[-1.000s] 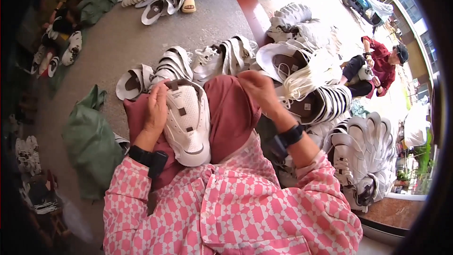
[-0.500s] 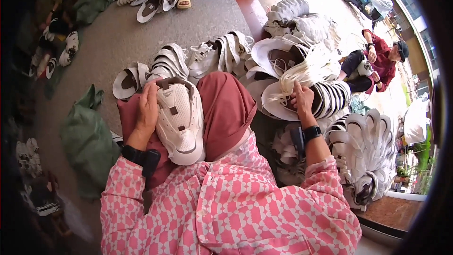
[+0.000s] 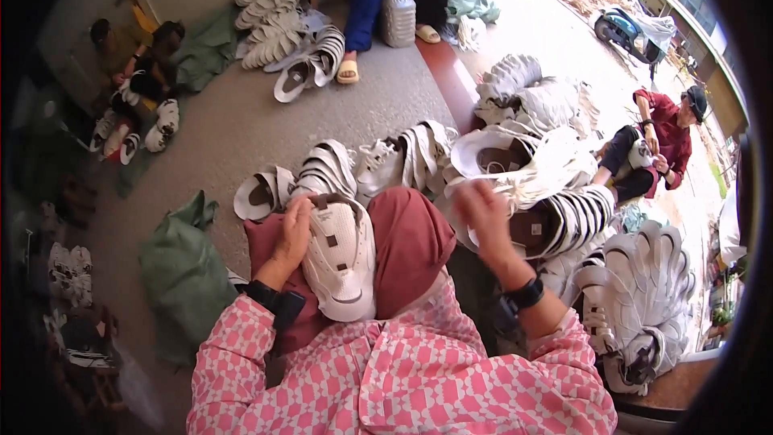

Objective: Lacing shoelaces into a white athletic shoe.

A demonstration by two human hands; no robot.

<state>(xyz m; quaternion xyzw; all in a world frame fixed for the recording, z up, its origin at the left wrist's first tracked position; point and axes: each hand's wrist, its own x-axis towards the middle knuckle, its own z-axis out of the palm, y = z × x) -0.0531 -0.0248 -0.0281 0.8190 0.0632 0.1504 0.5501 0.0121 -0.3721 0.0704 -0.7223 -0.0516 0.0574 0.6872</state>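
A white shoe upper (image 3: 342, 262) lies on my lap, over dark red trousers (image 3: 411, 242). My left hand (image 3: 291, 234) holds it by its left edge, fingers curled over the top. My right hand (image 3: 483, 213) is raised to the right of my knee and blurred; thin white laces (image 3: 527, 180) trail from it toward the heap of white uppers (image 3: 555, 217) on my right. I wear a pink checked top and a black band on each wrist.
Rows of white uppers (image 3: 378, 165) lie on the grey floor ahead, with more stacks (image 3: 644, 290) at the right. A green sack (image 3: 183, 274) sits at my left. A person in red (image 3: 656, 145) crouches at the right; other people sit at the far end.
My right hand went from the shoe on my lap out to the heap at the right, and now comes back up, blurred, with laces. The left hand stays on the shoe.
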